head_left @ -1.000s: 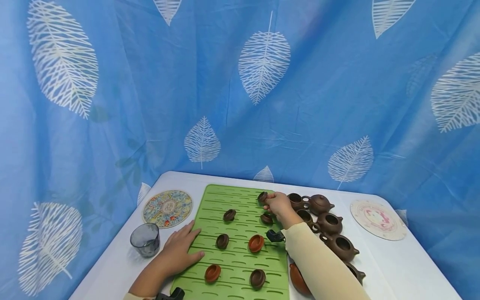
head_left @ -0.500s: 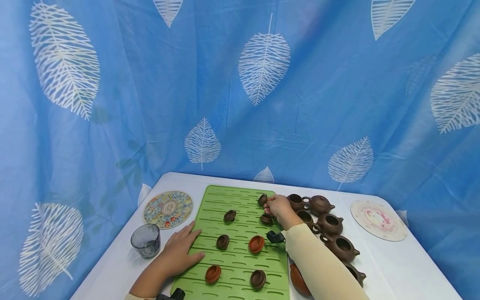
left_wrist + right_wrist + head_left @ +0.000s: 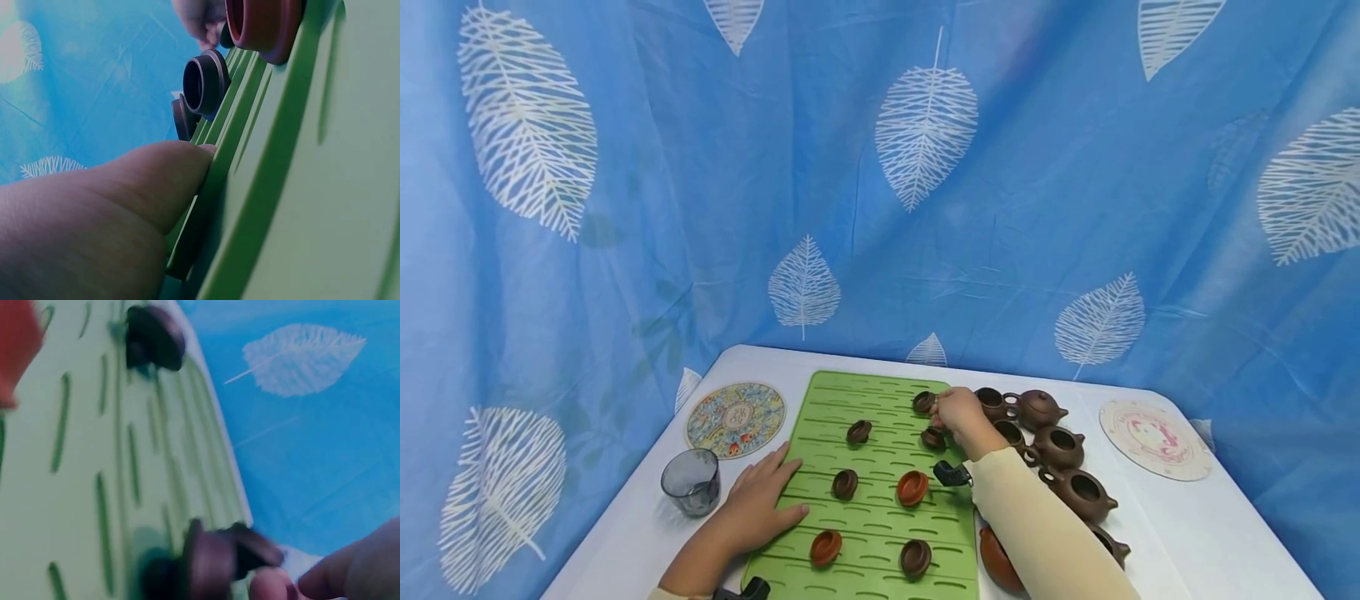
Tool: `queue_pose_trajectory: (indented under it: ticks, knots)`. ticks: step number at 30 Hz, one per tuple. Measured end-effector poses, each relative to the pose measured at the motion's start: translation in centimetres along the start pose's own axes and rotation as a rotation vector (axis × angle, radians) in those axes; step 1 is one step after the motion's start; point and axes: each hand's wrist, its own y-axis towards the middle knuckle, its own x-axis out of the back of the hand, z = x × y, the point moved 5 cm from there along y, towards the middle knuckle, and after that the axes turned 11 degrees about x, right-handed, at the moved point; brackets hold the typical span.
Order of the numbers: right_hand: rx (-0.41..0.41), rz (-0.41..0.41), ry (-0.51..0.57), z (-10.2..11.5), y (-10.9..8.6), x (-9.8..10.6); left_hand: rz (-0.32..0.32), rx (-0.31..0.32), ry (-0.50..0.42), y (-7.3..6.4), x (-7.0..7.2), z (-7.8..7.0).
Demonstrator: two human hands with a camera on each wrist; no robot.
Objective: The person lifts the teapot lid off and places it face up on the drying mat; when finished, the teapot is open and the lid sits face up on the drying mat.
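Observation:
Several small teapot lids, brown or reddish, lie on a green ridged mat [image 3: 880, 517]. At the mat's far right, my right hand [image 3: 961, 415] has its curled fingertips at the right edge of a dark brown teapot lid [image 3: 923, 403]. In the right wrist view, the fingertips [image 3: 269, 582] meet a dark lid [image 3: 212, 562], blurred and partly cut off. Just nearer lies another brown lid [image 3: 933, 438]. My left hand [image 3: 758, 504] rests spread on the mat's left edge, holding nothing; its thumb [image 3: 162, 175] shows in the left wrist view.
Lidless brown teapots [image 3: 1086, 496] stand in a cluster right of the mat, with one lidded teapot [image 3: 1039, 408] behind. A reddish teapot [image 3: 996, 562] is partly under my right sleeve. A glass [image 3: 692, 483] and patterned disc [image 3: 735, 418] sit left; a pale disc [image 3: 1156, 440] lies right.
The dark lid at my right fingertips has come down slightly and lies flatter on the mat. My right fingers have shifted a little to the right. The left hand has stayed put.

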Motion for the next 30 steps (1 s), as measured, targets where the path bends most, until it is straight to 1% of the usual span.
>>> queue_pose_trajectory:
  ticks: [2, 5, 8, 10, 13, 16, 20, 24, 28, 30]
  knots:
    - [0.029, -0.041, -0.032, 0.7, -0.3, 0.8, 0.005, 0.003, -0.008, -0.1, 0.0, -0.1]
    - [0.067, -0.109, -0.075, 1.7, -0.5, 2.6, 0.008, 0.002, -0.013, -0.2, 0.0, -0.2]
    - [0.094, -0.174, -0.097, 2.5, -0.6, 5.0, -0.006, -0.019, -0.017, -0.2, 0.0, -0.2]
    - [0.104, -0.211, -0.137, 2.6, -0.6, 6.7, -0.009, -0.019, -0.015, -0.1, 0.0, -0.2]
    - [0.09, -0.245, -0.184, 2.4, -0.7, 9.3, -0.017, -0.03, -0.01, 0.0, -0.1, -0.1]
    - [0.081, -0.266, -0.248, 2.0, -0.9, 11.7, -0.011, -0.017, -0.013, -0.1, 0.1, -0.2]
    - [0.095, -0.306, -0.308, 1.3, -1.1, 14.7, -0.002, -0.008, -0.014, -0.3, 0.2, -0.3]
    - [0.08, -0.283, -0.343, 0.4, -1.2, 16.8, -0.009, -0.017, -0.005, -0.2, 0.2, -0.3]
    - [0.057, -0.237, -0.345, -0.6, -1.2, 17.9, -0.006, -0.011, -0.013, -0.3, 0.2, -0.3]
    - [0.061, -0.218, -0.367, -0.9, -1.1, 18.1, -0.006, -0.015, -0.018, -0.3, 0.2, -0.3]
